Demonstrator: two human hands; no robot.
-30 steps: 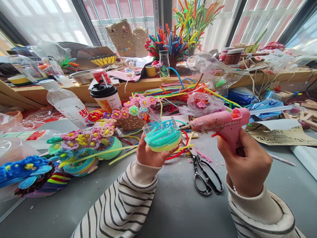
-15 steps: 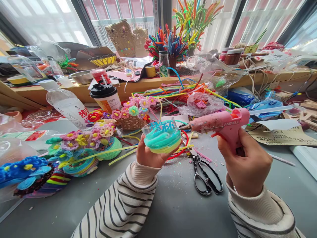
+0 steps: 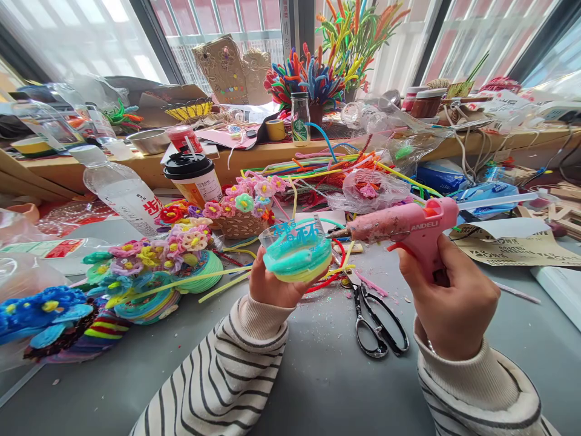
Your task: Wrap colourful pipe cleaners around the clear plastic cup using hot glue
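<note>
My left hand (image 3: 276,284) holds a clear plastic cup (image 3: 297,251) from below, its lower part wrapped in turquoise and yellow fuzzy strips and blue print showing near the rim. In my right hand (image 3: 451,297) is a pink hot glue gun (image 3: 403,230), gripped by its handle, with a glue stick out of its back. The gun's nozzle points left, close to the cup's right side; whether it touches is too small to tell. Black-handled scissors (image 3: 374,321) lie on the grey table between my two hands.
Fuzzy flower pieces (image 3: 140,260) cover the left side. Behind are a lidded paper cup (image 3: 193,178), a leaning plastic bottle (image 3: 122,194) and a pile of pipe cleaners (image 3: 318,169). A brown paper bag (image 3: 517,245) lies at the right. A cluttered sill (image 3: 254,158) runs along the windows.
The cup has turned slightly in my left hand, so its blue print shows more. My right hand and the glue gun have hardly moved.
</note>
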